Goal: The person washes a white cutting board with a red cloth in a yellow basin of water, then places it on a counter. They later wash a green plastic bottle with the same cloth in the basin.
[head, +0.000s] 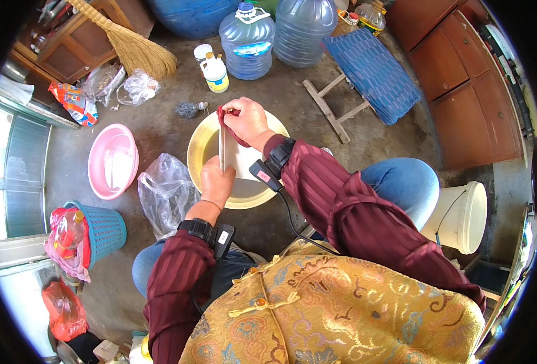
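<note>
A pale flat panel, seen nearly edge-on, stands over a yellow basin that holds cloudy water. My left hand grips the near end of the panel's edge. At its far end my right hand presses a dark red cloth against the panel, with the cloth folded over the edge. What exactly the panel is cannot be told. Each wrist wears a black strap with a small black device.
Left of the basin lie a clear plastic bag, a pink basin and a blue basket. Beyond stand a white jug, a large water bottle and a steel wool scrubber. A cushioned stool is at the right, a white bucket beside my knee.
</note>
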{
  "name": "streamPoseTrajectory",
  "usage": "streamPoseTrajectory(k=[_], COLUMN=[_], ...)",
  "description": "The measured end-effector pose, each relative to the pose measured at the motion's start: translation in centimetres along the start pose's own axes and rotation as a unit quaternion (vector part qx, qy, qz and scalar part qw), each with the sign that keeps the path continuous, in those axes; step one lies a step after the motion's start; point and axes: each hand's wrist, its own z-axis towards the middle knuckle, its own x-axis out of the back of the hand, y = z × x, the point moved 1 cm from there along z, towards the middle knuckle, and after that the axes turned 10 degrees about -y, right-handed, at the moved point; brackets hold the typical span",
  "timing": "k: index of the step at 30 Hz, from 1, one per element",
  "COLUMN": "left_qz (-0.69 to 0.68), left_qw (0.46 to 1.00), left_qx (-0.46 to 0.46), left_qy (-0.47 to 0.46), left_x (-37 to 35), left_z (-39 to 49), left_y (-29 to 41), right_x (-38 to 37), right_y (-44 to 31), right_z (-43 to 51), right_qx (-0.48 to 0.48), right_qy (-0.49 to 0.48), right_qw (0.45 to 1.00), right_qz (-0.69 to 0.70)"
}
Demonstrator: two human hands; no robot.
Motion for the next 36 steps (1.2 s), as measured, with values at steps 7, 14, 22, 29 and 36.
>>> streamPoseTrajectory(k=[7,14,22,29,36], left_qz=[0.054,0.034,0.026,0.029,0.024], left_qw=[0.999,0.999,0.999,1.000,0.999], left_qx=[0.007,0.007,0.022,0.000,0.017], left_qy=[-0.003,0.001,0.022,0.004,0.018], left_x=[0.4,0.4,-0.1,0.0,0.2], left_z=[0.1,0.1,-0.1,-0.1,-0.3], left_y=[0.6,0.7,-0.8,0.1,0.5], right_x=[0.3,0.2,0.1,0.6,-1.0], right_y=[0.1,0.9,-1.4,-0.7,-1.0], right_z=[-0.3,0.7,-5.6,-0.1,-4.6], right_qx=[-0.003,-0.045,0.185,0.101,0.113], right_qy=[0.075,-0.009,-0.121,-0.059,-0.120], right_qw=[0.997,0.999,0.973,0.989,0.985], right_qz=[0.028,0.025,-0.064,-0.087,-0.048])
